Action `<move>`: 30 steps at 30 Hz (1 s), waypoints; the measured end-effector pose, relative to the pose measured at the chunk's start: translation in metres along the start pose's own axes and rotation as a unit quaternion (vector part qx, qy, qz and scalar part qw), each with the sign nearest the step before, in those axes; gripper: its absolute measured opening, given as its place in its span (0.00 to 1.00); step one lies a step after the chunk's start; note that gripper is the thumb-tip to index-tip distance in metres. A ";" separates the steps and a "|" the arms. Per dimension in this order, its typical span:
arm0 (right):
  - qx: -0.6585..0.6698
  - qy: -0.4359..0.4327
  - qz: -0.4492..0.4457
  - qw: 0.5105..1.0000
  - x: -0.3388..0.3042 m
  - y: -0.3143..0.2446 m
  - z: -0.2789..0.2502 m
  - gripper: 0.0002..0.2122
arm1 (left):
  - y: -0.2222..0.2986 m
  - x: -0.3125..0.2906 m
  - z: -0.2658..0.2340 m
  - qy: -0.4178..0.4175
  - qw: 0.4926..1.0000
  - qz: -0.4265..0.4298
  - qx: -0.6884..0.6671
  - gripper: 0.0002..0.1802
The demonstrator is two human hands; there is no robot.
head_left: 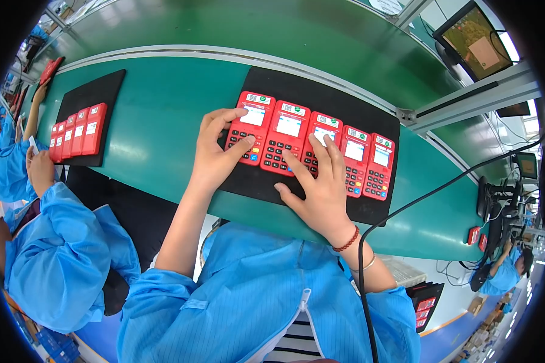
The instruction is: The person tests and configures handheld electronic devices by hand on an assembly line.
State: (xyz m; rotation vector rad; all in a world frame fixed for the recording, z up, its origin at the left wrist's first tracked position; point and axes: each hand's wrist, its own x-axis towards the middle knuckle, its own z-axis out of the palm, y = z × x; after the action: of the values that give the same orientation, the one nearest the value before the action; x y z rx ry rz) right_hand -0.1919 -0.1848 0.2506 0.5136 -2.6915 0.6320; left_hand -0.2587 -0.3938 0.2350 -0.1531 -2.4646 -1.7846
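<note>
Several red card payment terminals with lit screens and dark keypads lie side by side on a black mat (pixel 369 213). My left hand (pixel 215 145) is at the leftmost terminal (pixel 261 100), index fingertip by its screen and thumb near the top of its keypad, fingers apart. Spread fingers of my right hand (pixel 321 193) reach over the middle terminal (pixel 326 121) and partly cover its screen and keys. The right index fingertip is at the keypad of the second terminal (pixel 292 110). Further right lie two more terminals, one (pixel 356 136) beside the other (pixel 383 145), untouched.
A black cable (pixel 424 202) hangs across the right side, passing my right wrist. To the left, a co-worker's hand (pixel 41 172) is near another black mat (pixel 116 91) with red terminals (pixel 92 130). A monitor (pixel 475 42) stands at the far right behind a metal rail (pixel 478 100).
</note>
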 end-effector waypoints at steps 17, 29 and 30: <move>0.036 0.020 -0.029 0.999 -0.006 0.004 0.001 0.16 | 0.000 -0.004 -0.012 -0.037 0.998 0.053 -0.014 0.31; 0.029 0.018 -0.027 0.999 -0.007 0.006 0.002 0.16 | -0.001 -0.003 -0.015 -0.056 0.996 0.072 0.025 0.31; 0.041 0.019 -0.020 0.999 -0.008 0.006 0.001 0.17 | -0.001 -0.004 -0.015 -0.056 0.995 0.075 0.023 0.31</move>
State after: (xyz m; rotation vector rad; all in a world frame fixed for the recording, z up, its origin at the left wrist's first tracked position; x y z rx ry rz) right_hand -0.1873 -0.1779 0.2444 0.5682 -2.6222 0.7351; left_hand -0.2551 -0.4084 0.2380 -0.4323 -2.4907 -1.7014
